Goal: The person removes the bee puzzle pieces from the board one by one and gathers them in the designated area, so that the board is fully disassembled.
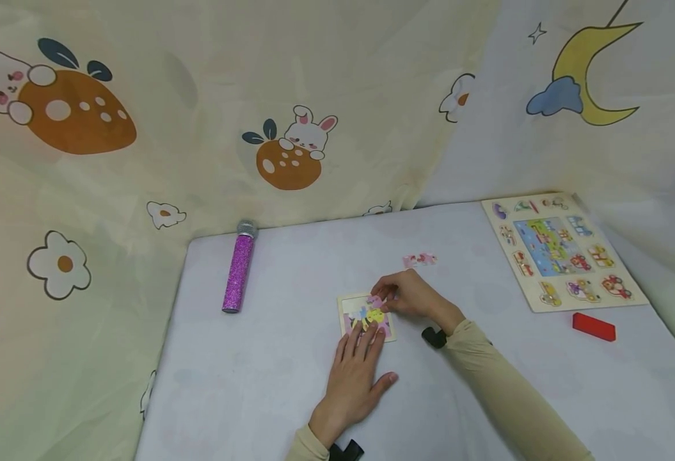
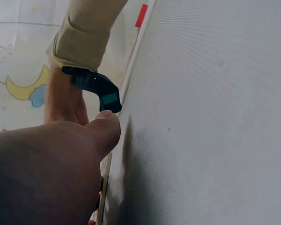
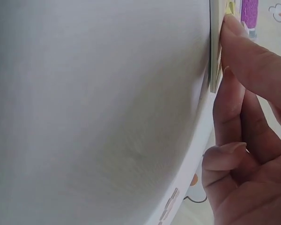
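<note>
The left hand point(image 1: 353, 379) lying flat, grip released, the right hand point(image 1: 411, 293) is pinching the jigsaw board's point(image 1: 353, 306) one-o'clock pink piece point(image 1: 375, 301), uneven pressing possibly jamming it.

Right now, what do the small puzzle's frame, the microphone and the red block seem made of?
Puzzle frame: likely wood, matt, judging by its pale tan edge.
Microphone handle: glitter-coated, with sparkling purple speckles; its grey head is perhaps metal mesh.
Red block: painted wood or plastic; its smooth, even colour leaves that open.
</note>
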Available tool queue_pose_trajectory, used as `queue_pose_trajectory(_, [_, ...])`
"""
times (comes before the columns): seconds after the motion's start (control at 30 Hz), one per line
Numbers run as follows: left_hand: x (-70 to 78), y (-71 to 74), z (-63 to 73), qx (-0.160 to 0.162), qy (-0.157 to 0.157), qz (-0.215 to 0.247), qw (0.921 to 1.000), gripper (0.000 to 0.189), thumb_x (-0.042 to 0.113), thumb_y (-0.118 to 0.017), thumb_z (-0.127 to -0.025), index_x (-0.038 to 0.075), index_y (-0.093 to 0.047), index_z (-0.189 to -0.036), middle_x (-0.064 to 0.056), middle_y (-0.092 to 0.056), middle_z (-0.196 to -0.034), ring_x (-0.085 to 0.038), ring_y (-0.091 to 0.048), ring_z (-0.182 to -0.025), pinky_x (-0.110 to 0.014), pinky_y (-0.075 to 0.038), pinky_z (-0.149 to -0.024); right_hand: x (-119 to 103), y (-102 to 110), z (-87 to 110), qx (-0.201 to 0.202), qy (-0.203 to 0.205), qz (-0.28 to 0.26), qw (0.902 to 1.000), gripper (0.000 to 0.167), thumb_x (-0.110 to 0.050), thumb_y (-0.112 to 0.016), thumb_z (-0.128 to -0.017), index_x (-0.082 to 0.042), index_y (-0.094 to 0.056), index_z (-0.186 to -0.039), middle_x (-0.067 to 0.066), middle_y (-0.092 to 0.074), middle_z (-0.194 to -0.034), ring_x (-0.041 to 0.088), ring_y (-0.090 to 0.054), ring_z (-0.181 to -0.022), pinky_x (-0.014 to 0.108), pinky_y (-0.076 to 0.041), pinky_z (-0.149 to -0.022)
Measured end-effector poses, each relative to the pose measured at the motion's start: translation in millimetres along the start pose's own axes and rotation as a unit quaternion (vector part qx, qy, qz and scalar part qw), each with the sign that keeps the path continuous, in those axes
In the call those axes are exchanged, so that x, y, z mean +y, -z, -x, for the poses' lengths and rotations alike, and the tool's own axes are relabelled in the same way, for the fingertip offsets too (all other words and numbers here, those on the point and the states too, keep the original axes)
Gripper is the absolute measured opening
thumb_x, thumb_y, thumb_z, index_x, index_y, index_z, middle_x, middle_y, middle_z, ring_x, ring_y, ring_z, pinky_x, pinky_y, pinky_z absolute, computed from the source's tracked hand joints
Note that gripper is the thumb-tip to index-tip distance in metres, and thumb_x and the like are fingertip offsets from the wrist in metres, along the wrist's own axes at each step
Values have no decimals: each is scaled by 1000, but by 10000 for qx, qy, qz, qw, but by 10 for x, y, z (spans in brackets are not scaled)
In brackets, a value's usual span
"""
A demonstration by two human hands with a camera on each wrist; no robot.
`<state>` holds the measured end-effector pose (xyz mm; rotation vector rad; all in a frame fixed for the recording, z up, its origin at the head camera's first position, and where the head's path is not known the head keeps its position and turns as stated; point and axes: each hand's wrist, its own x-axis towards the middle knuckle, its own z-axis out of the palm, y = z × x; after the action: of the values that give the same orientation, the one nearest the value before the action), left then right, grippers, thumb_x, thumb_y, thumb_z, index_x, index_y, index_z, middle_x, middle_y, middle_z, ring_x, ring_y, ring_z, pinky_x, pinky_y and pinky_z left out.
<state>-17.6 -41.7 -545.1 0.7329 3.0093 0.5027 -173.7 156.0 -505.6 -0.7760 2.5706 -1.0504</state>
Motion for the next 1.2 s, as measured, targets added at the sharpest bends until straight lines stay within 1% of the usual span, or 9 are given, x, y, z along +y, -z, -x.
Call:
queue_pose_trajectory(0.27, [1, -18, 2, -123, 45, 59, 9999, 80, 60, -56, -104, 15, -35, -166, -5, -32, -174, -32, -22, -163, -55, -26, -128, 10, -12, 21, 51, 125, 173, 9998, 25, -2, -85, -87, -7, -80, -111, 0, -80, -98, 10, -72, -89, 29, -59, -80])
queue_pose_trajectory(0.43, [7, -29, 9, -56, 5, 36, 10000, 80, 60, -56, -104, 14, -37, -166, -5, -33, -173, -33, -24, -162, -56, -28, -127, 52, 2, 50, 201, 111, 371, 9990, 27, -5, -85, -88, -7, -80, -114, -1, -79, -99, 10, -70, -90, 31, -58, -82])
queue_pose_trajectory(0.53, [12, -17, 15, 2, -16, 0, 10000, 79, 60, -57, -103, 14, -38, -165, -6, -34, -172, -33, -25, -162, -55, -28, -126, 87, 70, 91, 374, 0, 315, 9988, 27, -4, -84, -89, -8, -79, -116, -2, -78, -98, 10, -69, -90, 35, -58, -84])
queue_pose_trajectory(0.63, [17, -5, 15, 37, -12, -48, 10000, 79, 59, -57, -103, 14, -39, -165, -5, -35, -172, -33, -27, -161, -54, -28, -126, 157, 189, 144, 658, -66, 283, 9974, 27, -2, -83, -89, -7, -79, -115, -1, -77, -95, 13, -69, -90, 41, -56, -91])
queue_pose_trajectory(0.73, [20, 4, 10, 32, 18, -55, 10000, 78, 58, -58, -104, 13, -39, -164, -5, -36, -172, -32, -27, -161, -53, -28, -126, 266, 336, 206, 908, -190, 280, 9953, 26, -1, -80, -91, -7, -79, -117, 2, -78, -99, 16, -68, -91, 43, -55, -90])
queue_pose_trajectory(0.8, [21, 11, 8, 28, 34, -57, 10000, 77, 57, -58, -104, 13, -39, -164, -5, -35, -172, -32, -27, -161, -53, -29, -126, 345, 445, 250, 1039, -303, 292, 9937, 27, -2, -80, -92, -7, -79, -118, 5, -79, -103, 18, -68, -92, 41, -54, -89])
queue_pose_trajectory(0.9, [22, 18, 6, -15, 65, -28, 10000, 77, 57, -57, -105, 14, -38, -165, -4, -34, -173, -32, -26, -161, -53, -29, -127, 462, 613, 318, 1159, -493, 322, 9915, 27, -5, -79, -94, -7, -78, -121, 8, -78, -107, 21, -67, -93, 36, -54, -81])
queue_pose_trajectory(1.1, [24, 17, 5, -1, 56, -54, 10000, 77, 57, -57, -104, 14, -38, -165, -4, -34, -173, -32, -25, -162, -53, -27, -127, 685, 915, 437, 1440, -709, 541, 9855, 27, -5, -78, -95, -8, -77, -122, 11, -78, -106, 26, -68, -95, 31, -50, -77])
queue_pose_trajectory(1.2, [25, 13, 6, 24, 30, -53, 10000, 77, 57, -58, -104, 14, -38, -165, -4, -34, -173, -32, -26, -161, -54, -27, -126, 791, 1024, 484, 1577, -761, 615, 9826, 26, -6, -78, -96, -7, -77, -122, 13, -78, -109, 29, -69, -96, 32, -50, -78])
